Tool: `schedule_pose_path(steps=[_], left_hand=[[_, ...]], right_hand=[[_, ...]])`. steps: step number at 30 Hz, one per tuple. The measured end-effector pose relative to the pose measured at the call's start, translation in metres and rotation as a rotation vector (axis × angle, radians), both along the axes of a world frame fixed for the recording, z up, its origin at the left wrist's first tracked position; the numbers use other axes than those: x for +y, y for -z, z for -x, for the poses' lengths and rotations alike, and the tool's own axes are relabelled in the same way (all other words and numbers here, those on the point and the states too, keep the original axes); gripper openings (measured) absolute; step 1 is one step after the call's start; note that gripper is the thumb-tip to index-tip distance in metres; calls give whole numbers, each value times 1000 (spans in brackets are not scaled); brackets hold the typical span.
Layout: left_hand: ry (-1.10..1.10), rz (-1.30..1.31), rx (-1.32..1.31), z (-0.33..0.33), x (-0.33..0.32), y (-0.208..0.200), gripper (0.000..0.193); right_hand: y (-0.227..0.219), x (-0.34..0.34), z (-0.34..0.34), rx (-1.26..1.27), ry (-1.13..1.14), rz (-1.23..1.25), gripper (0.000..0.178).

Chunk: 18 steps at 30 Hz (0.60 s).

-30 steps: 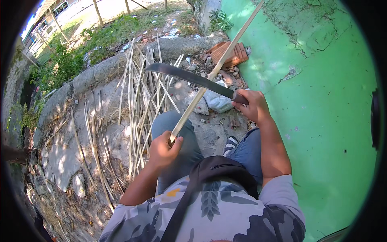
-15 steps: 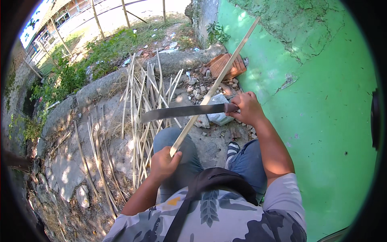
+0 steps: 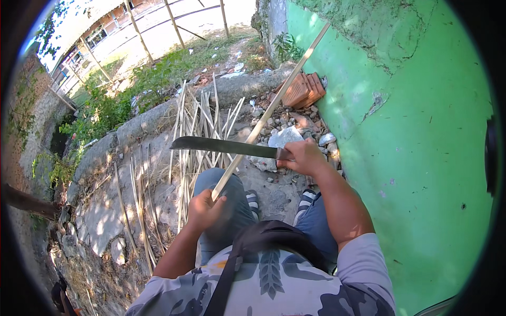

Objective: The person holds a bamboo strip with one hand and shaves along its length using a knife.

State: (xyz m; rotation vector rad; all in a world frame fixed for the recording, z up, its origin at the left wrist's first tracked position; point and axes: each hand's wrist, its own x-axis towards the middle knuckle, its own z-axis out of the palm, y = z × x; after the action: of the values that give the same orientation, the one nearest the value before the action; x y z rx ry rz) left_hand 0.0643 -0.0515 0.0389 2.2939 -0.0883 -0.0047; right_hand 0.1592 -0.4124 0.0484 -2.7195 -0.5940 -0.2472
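My left hand (image 3: 206, 211) is closed around the lower end of a long, pale strip of split bamboo (image 3: 274, 105), just over my left knee. The strip slants up and away to the right, its far end near the green wall. In my right hand (image 3: 304, 157) is the handle of a machete (image 3: 224, 146), fingers wrapped round it. Its dark, broad blade points left and lies across the strip; whether the edge touches the strip I cannot tell. Beyond my left knee lies a heap of similar pale strips (image 3: 203, 118) on the ground.
A green plastered wall (image 3: 421, 158) rises close on my right. Ahead are broken stones (image 3: 285, 137) and stacked orange roof tiles (image 3: 303, 90). A low concrete ledge (image 3: 145, 120) runs behind the heap. More strips (image 3: 138, 205) lie at left, near a dark pole (image 3: 30, 201).
Both hands, the machete and the strip sit slightly farther left in view. My right hand has come a little lower and nearer. The view has shifted too, showing both sandalled feet.
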Motion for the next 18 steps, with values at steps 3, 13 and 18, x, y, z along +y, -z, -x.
schedule_pose_path(steps=[3, 13, 18], left_hand=[[37, -25, 11, 0, -6, -7, 36], [71, -129, 156, -5, -5, -25, 41], [68, 86, 140, 4, 2, -22, 32]], right_hand=[[-1, -10, 10, 16, 30, 47, 44], [-29, -14, 37, 87, 200, 233, 22], [-29, -6, 35, -51, 59, 179, 21]])
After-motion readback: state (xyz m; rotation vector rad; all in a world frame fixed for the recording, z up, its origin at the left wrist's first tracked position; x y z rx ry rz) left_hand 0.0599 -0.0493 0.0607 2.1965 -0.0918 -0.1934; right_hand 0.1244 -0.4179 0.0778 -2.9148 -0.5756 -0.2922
